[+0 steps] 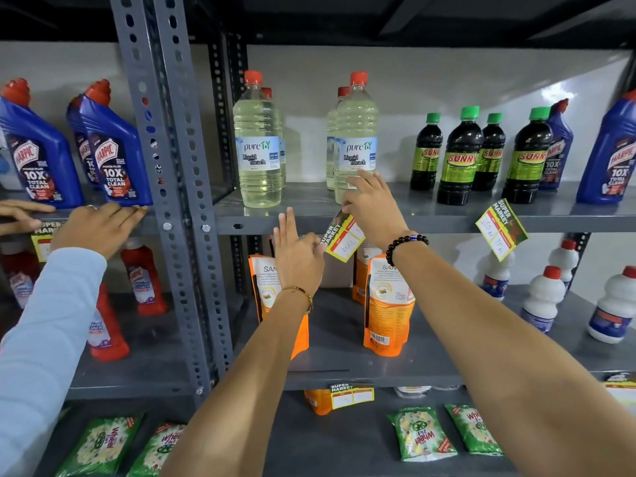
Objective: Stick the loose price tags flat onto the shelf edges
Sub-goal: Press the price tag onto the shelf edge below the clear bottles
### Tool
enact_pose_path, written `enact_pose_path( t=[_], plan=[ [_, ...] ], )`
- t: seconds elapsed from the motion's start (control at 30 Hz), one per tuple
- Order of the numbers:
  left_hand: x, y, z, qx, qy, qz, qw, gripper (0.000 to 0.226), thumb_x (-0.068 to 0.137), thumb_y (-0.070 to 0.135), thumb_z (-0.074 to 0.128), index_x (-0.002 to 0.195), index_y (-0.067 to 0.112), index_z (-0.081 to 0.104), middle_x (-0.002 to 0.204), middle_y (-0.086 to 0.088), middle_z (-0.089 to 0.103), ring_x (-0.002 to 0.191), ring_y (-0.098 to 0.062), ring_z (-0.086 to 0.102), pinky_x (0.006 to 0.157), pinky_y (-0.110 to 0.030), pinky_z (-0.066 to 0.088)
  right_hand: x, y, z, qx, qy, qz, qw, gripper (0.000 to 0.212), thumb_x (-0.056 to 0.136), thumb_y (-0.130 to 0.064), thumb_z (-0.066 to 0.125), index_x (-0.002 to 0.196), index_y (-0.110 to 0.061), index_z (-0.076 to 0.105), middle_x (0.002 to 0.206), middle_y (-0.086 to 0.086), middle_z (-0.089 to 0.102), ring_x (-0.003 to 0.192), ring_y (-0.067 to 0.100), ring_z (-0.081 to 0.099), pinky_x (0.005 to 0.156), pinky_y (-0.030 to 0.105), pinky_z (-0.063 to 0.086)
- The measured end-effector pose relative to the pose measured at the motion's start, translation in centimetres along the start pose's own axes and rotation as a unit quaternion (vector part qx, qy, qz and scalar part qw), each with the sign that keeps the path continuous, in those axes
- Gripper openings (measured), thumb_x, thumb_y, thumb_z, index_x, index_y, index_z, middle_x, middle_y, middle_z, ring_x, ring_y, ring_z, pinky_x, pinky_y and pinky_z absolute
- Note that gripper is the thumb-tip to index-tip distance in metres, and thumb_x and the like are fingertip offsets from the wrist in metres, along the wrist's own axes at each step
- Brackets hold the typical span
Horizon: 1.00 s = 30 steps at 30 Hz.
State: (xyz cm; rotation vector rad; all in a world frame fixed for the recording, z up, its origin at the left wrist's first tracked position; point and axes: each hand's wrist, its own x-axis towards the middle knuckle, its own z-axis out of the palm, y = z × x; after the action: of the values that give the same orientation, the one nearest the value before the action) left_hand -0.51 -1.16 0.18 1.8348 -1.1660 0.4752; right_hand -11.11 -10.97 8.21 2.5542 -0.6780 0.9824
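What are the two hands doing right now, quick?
Left hand: open, fingers spread, just beside the tag.
Right hand: pinching the tag's top at the shelf edge.

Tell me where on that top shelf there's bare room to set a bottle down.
The widest bare patch lies between the right bleach bottles and the green-capped Sunny bottles. A narrower gap sits between the left bleach bottles and the right ones. Right of there, Sunny and blue Harpic bottles crowd the shelf.
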Motion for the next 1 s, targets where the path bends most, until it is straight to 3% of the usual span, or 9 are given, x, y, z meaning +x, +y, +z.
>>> enact_pose_path(
  t=[0.17,0.27,0.43,0.63,0.8,1.0],
  plan=[
    [0.4,-0.2,-1.4,-0.025,0.006,0.000,1.000,0.015,0.090,0.015,0.057,0.084,0.007,0.068,0.152,-0.015,0.030,0.145,-0.028,0.016,0.119,-0.038,0.003,-1.3,0.7,0.1,0.106,0.017,0.046,0.993,0.013,0.087,-0.010,0.057,0.091,-0.001,0.067,0.136,0.016,0.051,0.136,0.034,0.030,0.117,0.044,0.015],
    [0.8,-1.1,-2.5,-0.034,-0.004,0.006,0.999,0.014,0.090,0.016,0.058,0.080,0.011,0.067,0.149,-0.011,0.037,0.145,-0.025,0.017,0.120,-0.036,0.002,-2.5,0.7,0.6,0.188,-0.004,0.082,0.979,0.010,0.084,-0.011,0.061,0.082,-0.006,0.069,0.135,0.014,0.051,0.135,0.032,0.031,0.118,0.048,0.017],
    [2.1,-2.7,-4.4,-0.035,-0.044,0.005,0.998,0.017,0.090,0.019,0.060,0.075,0.016,0.068,0.149,-0.003,0.039,0.145,-0.023,0.014,0.116,-0.043,0.022,-3.1,-0.4,1.8,0.245,-0.017,0.115,0.962,0.009,0.083,-0.015,0.064,0.081,-0.011,0.073,0.141,0.010,0.047,0.137,0.030,0.030,0.119,0.045,0.009],
    [3.1,-3.3,-5.7,-0.011,-0.064,-0.016,0.998,0.012,0.086,0.020,0.064,0.076,0.018,0.071,0.144,0.000,0.046,0.136,-0.029,0.034,0.101,-0.046,0.039,-2.4,-1.6,2.5,0.259,0.009,0.148,0.954,0.009,0.081,-0.016,0.066,0.081,-0.013,0.075,0.139,0.009,0.050,0.136,0.025,0.032,0.117,0.040,0.002],
    [3.9,-2.7,-6.1,-0.011,-0.016,-0.024,1.000,0.013,0.082,0.020,0.064,0.077,0.019,0.076,0.135,0.003,0.056,0.107,-0.022,0.061,0.077,-0.028,0.041,-2.2,-2.0,2.3,0.278,0.039,0.173,0.944,0.009,0.080,-0.018,0.068,0.080,-0.012,0.075,0.134,0.010,0.054,0.128,0.023,0.040,0.117,0.041,0.006],
    [4.5,-2.5,-6.3,-0.002,-0.007,-0.036,0.999,0.011,0.081,0.020,0.065,0.075,0.018,0.075,0.130,0.004,0.060,0.106,-0.023,0.061,0.085,-0.034,0.045,-1.4,-2.2,2.1,0.288,0.043,0.196,0.936,0.012,0.079,-0.020,0.070,0.076,-0.011,0.075,0.133,0.010,0.054,0.126,0.023,0.043,0.116,0.045,0.007]
  ],
)
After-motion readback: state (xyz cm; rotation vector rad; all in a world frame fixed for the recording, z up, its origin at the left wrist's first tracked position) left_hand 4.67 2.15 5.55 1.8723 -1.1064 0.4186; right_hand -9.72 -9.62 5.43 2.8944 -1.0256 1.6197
